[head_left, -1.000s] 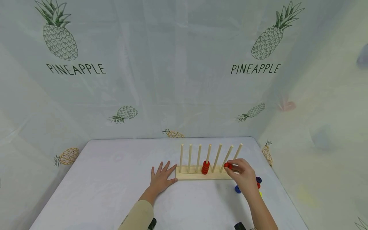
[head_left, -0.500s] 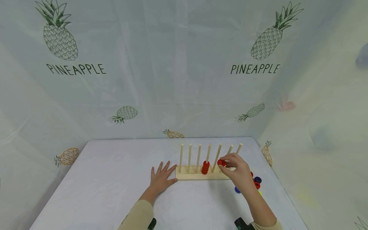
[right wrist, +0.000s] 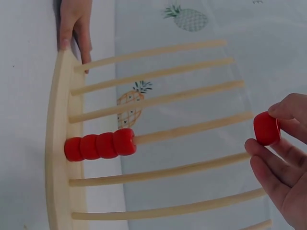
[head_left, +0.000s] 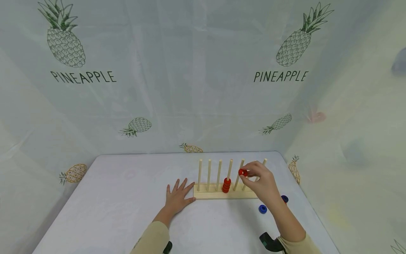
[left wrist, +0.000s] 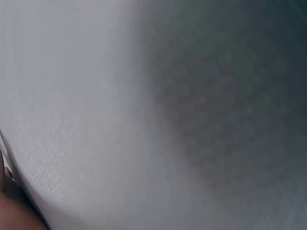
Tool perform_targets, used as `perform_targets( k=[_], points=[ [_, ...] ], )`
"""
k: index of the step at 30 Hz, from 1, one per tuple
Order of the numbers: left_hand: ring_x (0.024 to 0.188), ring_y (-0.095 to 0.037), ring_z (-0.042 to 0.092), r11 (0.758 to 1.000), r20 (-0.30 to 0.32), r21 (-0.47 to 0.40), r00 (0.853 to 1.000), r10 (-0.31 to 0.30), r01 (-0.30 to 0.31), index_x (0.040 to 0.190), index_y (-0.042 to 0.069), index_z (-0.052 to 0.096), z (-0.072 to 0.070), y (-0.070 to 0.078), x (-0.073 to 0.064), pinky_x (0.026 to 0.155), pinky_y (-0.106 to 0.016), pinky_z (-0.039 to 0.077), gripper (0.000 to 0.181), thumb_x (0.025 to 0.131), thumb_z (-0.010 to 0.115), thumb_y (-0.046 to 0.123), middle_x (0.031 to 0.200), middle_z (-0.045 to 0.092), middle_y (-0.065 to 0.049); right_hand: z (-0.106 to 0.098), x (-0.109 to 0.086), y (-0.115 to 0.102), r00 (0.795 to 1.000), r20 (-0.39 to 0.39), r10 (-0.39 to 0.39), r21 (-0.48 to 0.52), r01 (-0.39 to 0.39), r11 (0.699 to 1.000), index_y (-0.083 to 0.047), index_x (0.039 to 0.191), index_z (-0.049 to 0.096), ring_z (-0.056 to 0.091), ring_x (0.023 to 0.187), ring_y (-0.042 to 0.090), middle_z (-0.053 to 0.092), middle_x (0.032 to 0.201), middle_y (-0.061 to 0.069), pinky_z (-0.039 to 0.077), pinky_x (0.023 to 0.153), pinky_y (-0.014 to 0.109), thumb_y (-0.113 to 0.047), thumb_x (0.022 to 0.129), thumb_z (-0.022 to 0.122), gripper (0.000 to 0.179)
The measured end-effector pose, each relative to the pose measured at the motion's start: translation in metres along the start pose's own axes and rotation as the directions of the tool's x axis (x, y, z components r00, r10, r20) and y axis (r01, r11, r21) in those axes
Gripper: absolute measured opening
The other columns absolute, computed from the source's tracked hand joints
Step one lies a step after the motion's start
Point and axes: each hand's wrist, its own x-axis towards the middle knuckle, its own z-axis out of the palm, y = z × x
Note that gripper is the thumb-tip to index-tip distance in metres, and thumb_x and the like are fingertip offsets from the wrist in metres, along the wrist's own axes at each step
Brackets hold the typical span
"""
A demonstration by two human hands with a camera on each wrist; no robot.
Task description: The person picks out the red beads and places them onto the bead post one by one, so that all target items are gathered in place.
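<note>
A wooden rack (head_left: 209, 195) with a row of upright pegs stands on the table. Several red beads (right wrist: 100, 144) are stacked on its middle peg. My right hand (head_left: 262, 181) pinches a single red bead (right wrist: 266, 129) between thumb and fingers, raised to about the height of the peg tops. In the right wrist view that bead lies close to the tip of the peg (right wrist: 192, 128) bearing the stack. My left hand (head_left: 177, 201) rests on the table with fingers spread, thumb and forefinger at the rack's left end. The left wrist view shows mostly blurred pale surface.
A blue bead (head_left: 262, 209) lies on the white table (head_left: 127, 211) in front of the rack's right end. Farther right, a dark blue bead (head_left: 284, 199) lies beside my right forearm, which hides other loose beads. A pineapple-print curtain (head_left: 203, 88) hangs behind the table.
My right hand has moved left and upward with the red bead, from the rack's right part to near the peg tops. The left hand has stayed in place.
</note>
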Motion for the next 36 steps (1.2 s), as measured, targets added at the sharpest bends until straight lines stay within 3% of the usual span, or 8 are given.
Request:
perform_targets(
  k=[7,13,19,26,36],
  points=[
    [0.144,-0.041,0.018,1.000,0.000,0.005,1.000,-0.007,0.007,0.148,0.029,0.044,-0.001,0.001,0.000,0.106,-0.071,0.003,0.069,0.088,0.060,0.060,0.156,0.031,-0.011,-0.004,0.010,-0.006,0.999,0.002,-0.048,0.001,0.048,0.999,-0.010,0.099,0.073,0.065,0.086,0.019,0.063,0.103,-0.003,0.055,0.072,0.026,0.002,0.080,0.077,0.023],
    [0.145,-0.040,0.016,1.000,0.008,0.004,1.000,-0.015,0.015,0.148,0.030,0.044,-0.001,0.000,0.000,0.106,-0.071,0.003,0.070,0.087,0.059,0.061,0.157,0.030,-0.009,-0.007,0.018,-0.009,0.997,0.010,-0.073,0.025,0.073,0.997,-0.013,0.098,0.073,0.062,0.087,0.016,0.063,0.104,-0.005,0.056,0.076,0.035,0.004,0.081,0.075,0.023],
    [0.145,-0.040,0.015,1.000,0.009,-0.002,1.000,-0.020,0.020,0.147,0.028,0.045,-0.001,0.001,0.000,0.106,-0.071,0.003,0.069,0.088,0.060,0.059,0.157,0.030,-0.009,-0.006,0.022,-0.012,0.998,0.016,-0.067,0.020,0.067,0.998,-0.013,0.098,0.072,0.061,0.090,0.016,0.062,0.104,-0.004,0.054,0.077,0.029,0.004,0.081,0.074,0.024],
    [0.143,-0.042,0.019,1.000,-0.003,-0.006,1.000,-0.002,0.002,0.146,0.025,0.046,-0.007,0.005,-0.002,0.105,-0.072,0.005,0.068,0.088,0.062,0.056,0.155,0.033,-0.012,-0.003,0.029,-0.014,0.997,0.022,-0.069,-0.008,0.069,0.998,-0.013,0.101,0.071,0.063,0.091,0.019,0.062,0.105,-0.003,0.055,0.079,0.039,0.000,0.081,0.078,0.026],
    [0.144,-0.041,0.017,1.000,0.004,-0.007,1.000,-0.015,0.015,0.148,0.026,0.045,-0.007,0.006,-0.002,0.107,-0.070,0.004,0.068,0.088,0.062,0.056,0.157,0.031,-0.011,-0.005,0.043,-0.013,0.990,0.057,-0.129,-0.050,0.132,0.990,-0.009,0.102,0.073,0.061,0.092,0.019,0.062,0.106,-0.001,0.054,0.082,0.038,-0.001,0.080,0.078,0.024]
  ],
)
